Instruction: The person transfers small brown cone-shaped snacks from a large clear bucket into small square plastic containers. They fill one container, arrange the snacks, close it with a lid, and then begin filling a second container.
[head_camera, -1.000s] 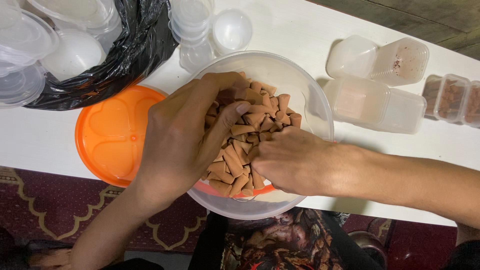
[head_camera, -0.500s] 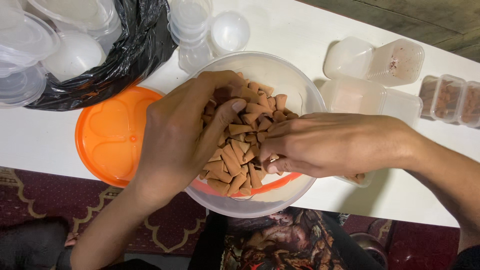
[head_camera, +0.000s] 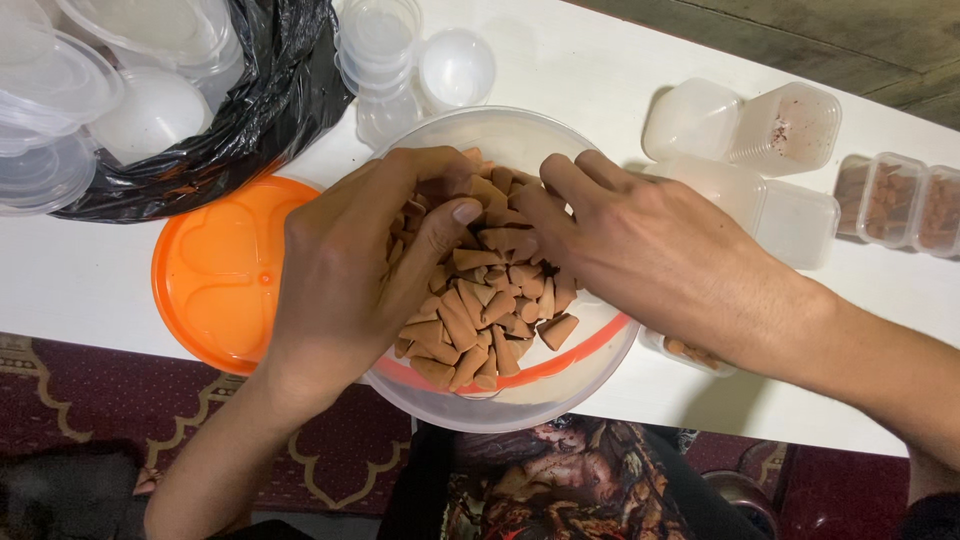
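Both hands are working inside the clear round tub (head_camera: 440, 400), which is sitting at the near edge of the white bench (head_camera: 600, 80) and is filled with brown cones (head_camera: 480, 310). The left hand (head_camera: 350, 270) is curling over the pile, its grip half closed with the thumb pressing onto cones. The right hand (head_camera: 640, 240) is reaching in with its fingers (head_camera: 545, 215) bunched narrow, pinching at cones. The orange lid (head_camera: 220, 280) is lying just beside the tub.

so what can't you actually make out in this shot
Head view only:
- Left hand and right hand fingertips: buried among brown cones, so grip unclear.
- Small tub: mostly under the right wrist.
- Clear lids: cut off by the frame's left edge.
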